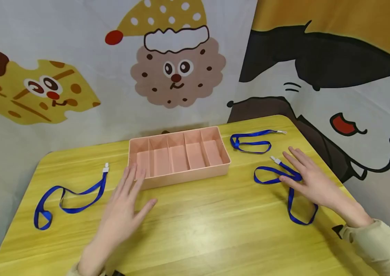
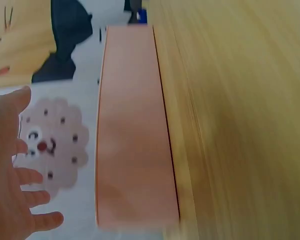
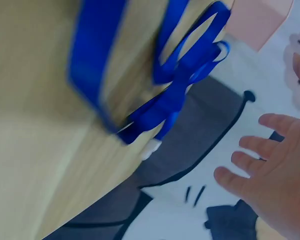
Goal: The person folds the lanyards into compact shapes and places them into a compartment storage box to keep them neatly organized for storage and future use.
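My left hand reaches over the table with fingers extended, its fingertips overlapping the near left corner of a pink tray in the head view. That tray has several compartments side by side. In the left wrist view, the left hand is beside the tray's long wall, holding nothing. My right hand, fingers spread and holding nothing, hovers over a blue lanyard with a white clip, hiding part of it. The right wrist view has the right hand apart from blue straps.
A second blue lanyard lies looped left of the tray. Behind the right hand, another blue lanyard rests near the far right corner of the yellow wood-grain table. A cartoon-printed cloth hangs along the table's back edge.
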Motion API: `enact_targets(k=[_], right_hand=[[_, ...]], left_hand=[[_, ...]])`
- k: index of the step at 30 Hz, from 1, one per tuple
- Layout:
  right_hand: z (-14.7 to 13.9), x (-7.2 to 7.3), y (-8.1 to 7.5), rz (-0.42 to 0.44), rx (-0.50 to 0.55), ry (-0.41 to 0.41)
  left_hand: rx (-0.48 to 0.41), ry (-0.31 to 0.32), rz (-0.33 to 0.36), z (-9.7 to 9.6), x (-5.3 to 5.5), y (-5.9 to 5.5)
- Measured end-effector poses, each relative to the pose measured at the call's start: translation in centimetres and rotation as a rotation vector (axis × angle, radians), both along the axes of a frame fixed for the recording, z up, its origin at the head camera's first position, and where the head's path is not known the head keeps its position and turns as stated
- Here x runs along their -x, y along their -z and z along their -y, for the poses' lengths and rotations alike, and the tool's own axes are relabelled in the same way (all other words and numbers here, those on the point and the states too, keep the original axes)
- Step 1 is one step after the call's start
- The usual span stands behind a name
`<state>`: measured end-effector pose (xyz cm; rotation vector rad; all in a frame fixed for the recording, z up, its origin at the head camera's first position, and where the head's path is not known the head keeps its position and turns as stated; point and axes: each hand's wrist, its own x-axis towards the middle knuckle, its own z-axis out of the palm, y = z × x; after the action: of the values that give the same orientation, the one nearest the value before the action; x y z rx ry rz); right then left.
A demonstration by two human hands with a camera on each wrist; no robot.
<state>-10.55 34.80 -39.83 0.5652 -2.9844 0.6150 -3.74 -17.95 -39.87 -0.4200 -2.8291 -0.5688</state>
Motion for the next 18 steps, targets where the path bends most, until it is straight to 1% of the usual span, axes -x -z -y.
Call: enact_targets(k=[3,5,8,11,18], right_hand=[[-1.2,0.1,0.1,0.017,0.008,0.012],[-1.8,0.3,0.4,0.012,0.009,0.011],[-2.6,0.6,0.8,0.0,0.022,0.003],[-3.2,0.7,1.2,-0.013,0.042,-0.001],[-4.7,0.5,2.1,-0.015,0.06,0.015]], left_hand=[[-0.007,0.066,-0.034,-2.0,0.4,0.1],[-0.019,0.117,-0.05,-3.3,0.6,0.3],[-0.034,0.186,-0.05,-5.4,1.0,0.5],[-0.04,0.237,-0.025,-7.3,1.3,0.8],[-0.109,0.336,0.093,-11.6,2.0,1.2]])
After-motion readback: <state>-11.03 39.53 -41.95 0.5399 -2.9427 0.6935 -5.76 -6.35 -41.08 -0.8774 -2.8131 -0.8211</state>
